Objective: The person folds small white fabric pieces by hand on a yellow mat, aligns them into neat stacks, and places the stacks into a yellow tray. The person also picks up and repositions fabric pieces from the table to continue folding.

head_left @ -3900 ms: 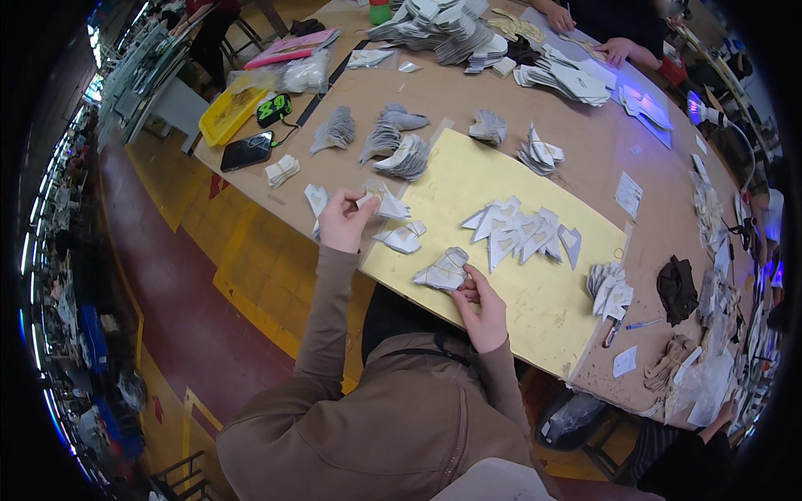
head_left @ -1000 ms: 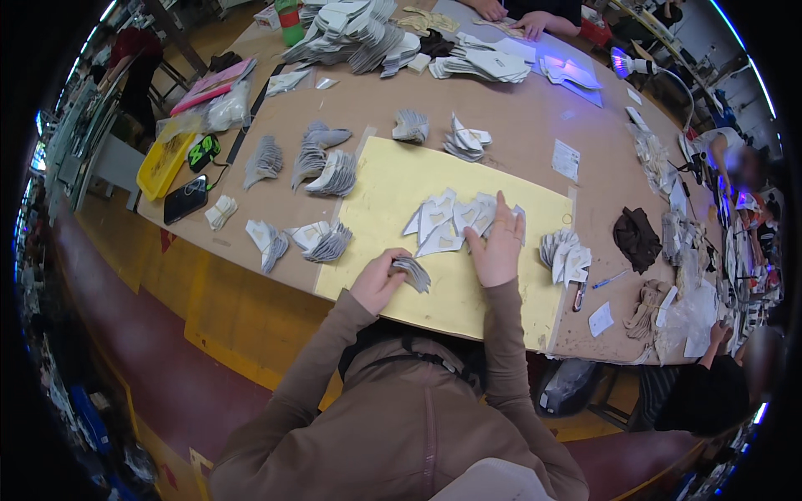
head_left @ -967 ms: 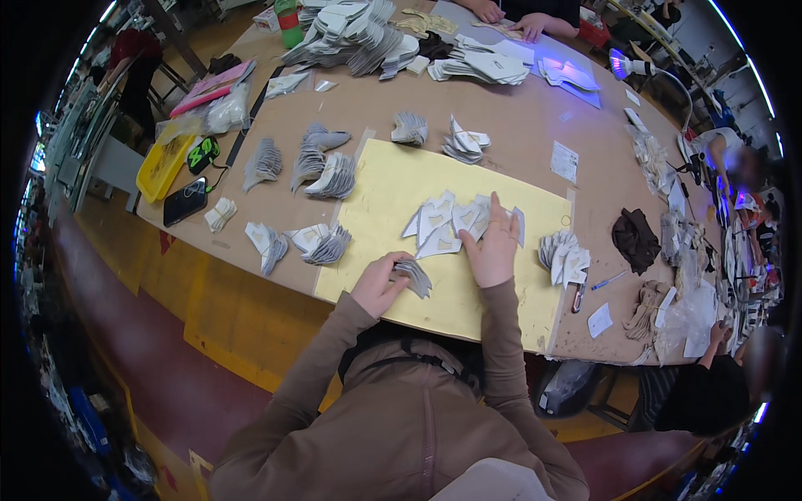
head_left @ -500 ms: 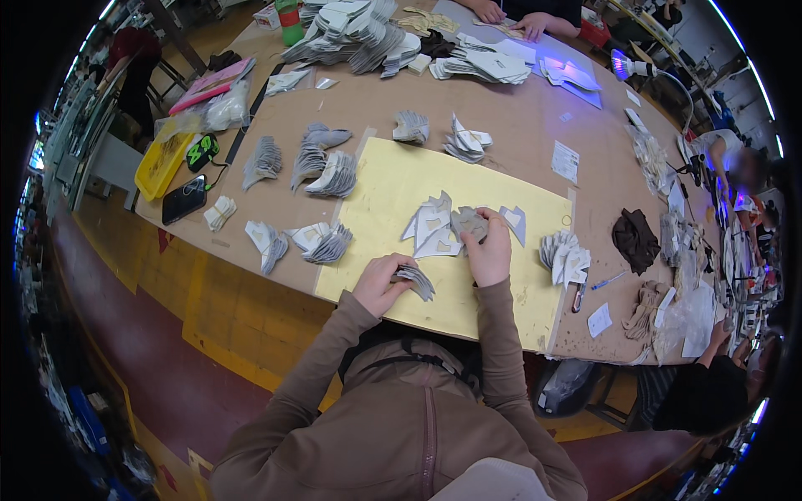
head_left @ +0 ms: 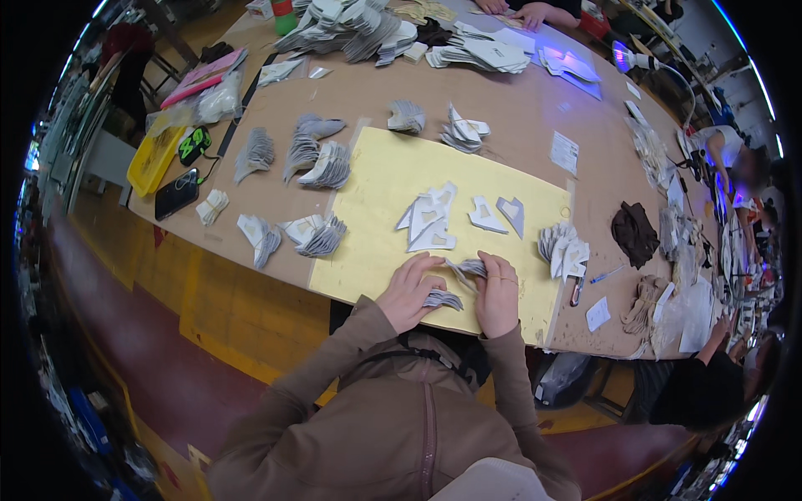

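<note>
Left hand (head_left: 407, 294): fingers grasp lower stack (head_left: 444, 299) of grey pieces. Right hand (head_left: 499, 298): fingers pinch upper stack (head_left: 471, 268), just beyond. Advise light, even pressure, edges aligned, no bending.

the left hand (head_left: 407, 292) hid part of the grey pieces (head_left: 445, 299) it held; far beyond it, a green bottle (head_left: 285, 20) was cut off at the top.
</note>
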A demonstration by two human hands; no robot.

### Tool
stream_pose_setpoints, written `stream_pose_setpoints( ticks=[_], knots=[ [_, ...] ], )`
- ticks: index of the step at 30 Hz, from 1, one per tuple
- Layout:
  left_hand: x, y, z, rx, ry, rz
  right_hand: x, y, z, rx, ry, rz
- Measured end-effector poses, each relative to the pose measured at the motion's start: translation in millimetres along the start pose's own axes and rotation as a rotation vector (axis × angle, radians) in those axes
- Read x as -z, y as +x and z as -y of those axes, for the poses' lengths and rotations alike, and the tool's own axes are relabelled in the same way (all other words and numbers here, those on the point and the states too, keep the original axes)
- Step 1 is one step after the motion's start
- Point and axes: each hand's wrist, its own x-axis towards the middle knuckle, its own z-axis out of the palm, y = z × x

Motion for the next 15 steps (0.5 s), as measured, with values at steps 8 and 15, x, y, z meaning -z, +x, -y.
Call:
stream_pose_setpoints(
  ticks=[8,15],
  knots=[
    [-3.7,2.5,8.2,0.031,-0.063,0.015,-25.3,-6.6,15.7,-0.02,0.403,0.159],
    [-3.0,2.1,1.8,0.127,-0.333,-0.01,-16.4,-22.5,23.2,-0.035,0.299,0.151]
  ],
)
